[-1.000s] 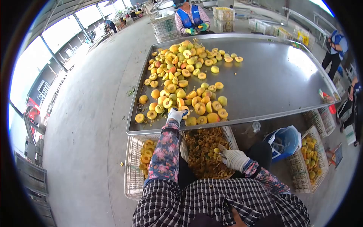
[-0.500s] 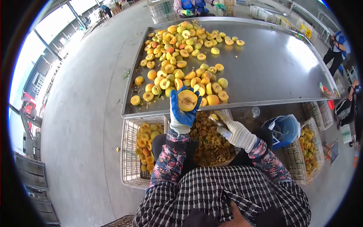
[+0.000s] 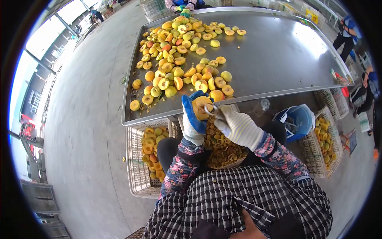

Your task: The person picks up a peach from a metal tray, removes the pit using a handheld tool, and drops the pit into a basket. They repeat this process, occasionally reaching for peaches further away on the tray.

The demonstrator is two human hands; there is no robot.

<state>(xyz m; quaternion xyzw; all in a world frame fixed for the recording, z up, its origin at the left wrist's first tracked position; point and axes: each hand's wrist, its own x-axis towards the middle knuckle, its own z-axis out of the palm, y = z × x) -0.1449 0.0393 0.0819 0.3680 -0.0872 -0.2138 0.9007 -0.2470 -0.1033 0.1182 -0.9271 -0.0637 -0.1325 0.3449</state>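
From a distance, over the head camera, I am watching the left hand, in a blue-and-white glove, cupping a round, yellow-orange fruit half, fingers wrapping its outer side. The right hand, in a cream striped knit glove, is gripping a small, curved, shiny metal tool, its loop lying at the half's right side; whether it is biting into the flesh I cannot tell. The half is sitting just off the near edge of the grey sheet-metal counter, above a heap of brownish-orange scraps. Loose yellow and orange fruit pieces are covering the counter's left part, and more fruit is lying in a white lattice plastic crate below, to the left. On handling, I am judging the half to be light, firm enough for cupping but easily bruising or splitting under a hard squeeze. I am expecting wet, slippery flesh, so I am favouring the rounded skin side for the hold: palm beneath, fingers spreading the load, cut face staying free. The thin rim is looking like the weak spot, and pinching there is risking a tear.
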